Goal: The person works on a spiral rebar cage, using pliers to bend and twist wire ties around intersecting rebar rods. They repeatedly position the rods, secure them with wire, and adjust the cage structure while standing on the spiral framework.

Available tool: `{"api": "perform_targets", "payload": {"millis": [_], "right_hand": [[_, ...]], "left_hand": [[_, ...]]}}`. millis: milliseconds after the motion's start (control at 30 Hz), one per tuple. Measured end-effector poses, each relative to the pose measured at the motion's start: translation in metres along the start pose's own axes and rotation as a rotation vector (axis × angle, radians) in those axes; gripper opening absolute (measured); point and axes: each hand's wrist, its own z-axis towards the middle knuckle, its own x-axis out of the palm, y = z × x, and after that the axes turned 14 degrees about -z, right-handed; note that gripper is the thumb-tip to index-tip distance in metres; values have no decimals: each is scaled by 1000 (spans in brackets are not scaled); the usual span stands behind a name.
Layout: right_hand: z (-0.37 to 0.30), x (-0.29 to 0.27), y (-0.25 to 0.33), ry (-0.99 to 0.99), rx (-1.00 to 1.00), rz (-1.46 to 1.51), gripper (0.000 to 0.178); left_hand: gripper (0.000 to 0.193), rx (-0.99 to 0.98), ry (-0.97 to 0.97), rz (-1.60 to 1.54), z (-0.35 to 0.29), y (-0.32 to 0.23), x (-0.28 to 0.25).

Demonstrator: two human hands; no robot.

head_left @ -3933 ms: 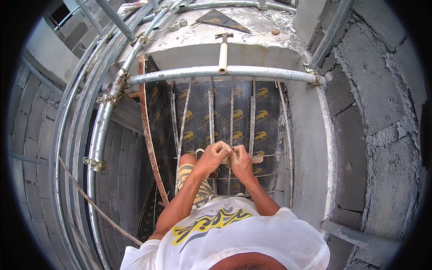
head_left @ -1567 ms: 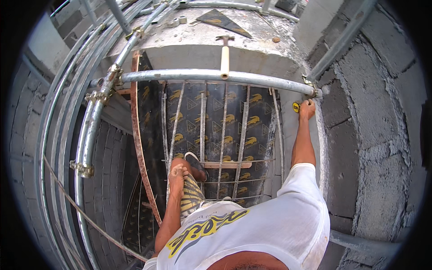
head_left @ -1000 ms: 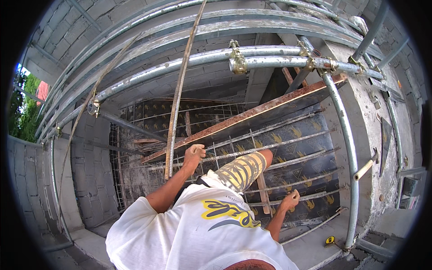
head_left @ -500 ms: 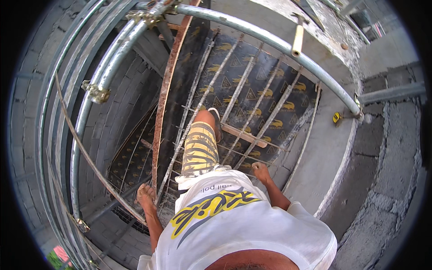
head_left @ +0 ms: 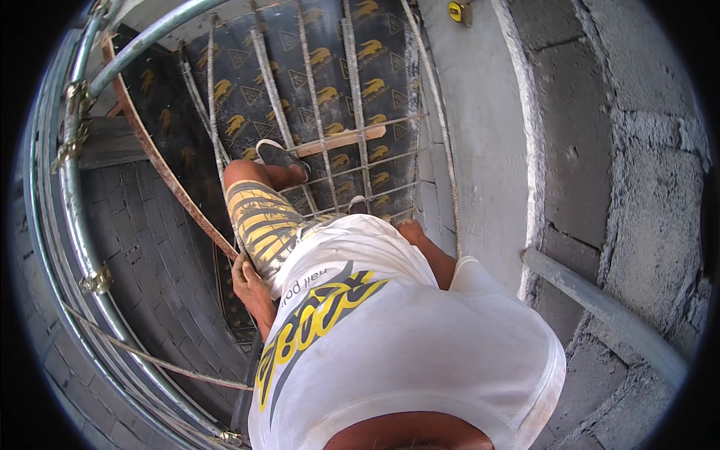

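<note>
My left hand (head_left: 246, 283) is closed at the lower end of a long, rusty brown strip (head_left: 169, 174), which edges a dark panel. Its fingers curl against the strip beside my thigh. By my right hip, my right hand (head_left: 409, 231) is curled, partly hidden by the white shirt (head_left: 420, 330), with no object showing in it. Beneath me, steel rebars (head_left: 311, 90) run lengthwise over black formwork panels (head_left: 247, 71) with gold animal prints, crossed by thinner bars. One shoe (head_left: 282, 159) stands among the rebars near a wooden piece (head_left: 341, 140); the other shoe (head_left: 358, 204) shows beyond the shirt.
Metal scaffold pipes (head_left: 75, 202) with clamps (head_left: 96, 280) curve along the left, beside a deep opening with a block wall (head_left: 157, 225). A grey concrete ledge (head_left: 487, 135) runs along the right, holding a yellow tape measure (head_left: 459, 13). A pipe (head_left: 600, 311) juts from the lower right.
My view has shifted down and right; the hammer has left it. My left hand has come onto the strip's lower end. Both shoes now show, and my right hand sits closer to the shirt.
</note>
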Motion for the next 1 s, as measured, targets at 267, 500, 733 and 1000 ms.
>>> {"api": "perform_targets", "payload": {"millis": [267, 500, 733, 1000], "right_hand": [[-49, 36, 14, 147, 1135, 1305, 30], [-152, 87, 46, 223, 1199, 1410, 51], [-246, 93, 61, -12, 1590, 1598, 86], [-182, 75, -10, -566, 1561, 1991, 86]], "left_hand": [[59, -150, 30, -85, -16, 14, 13], [57, -170, 200, -19, 18, 14, -7], [55, -159, 241, 13, 25, 5, 0], [53, -90, 165, 72, 28, -3, -1]]}}
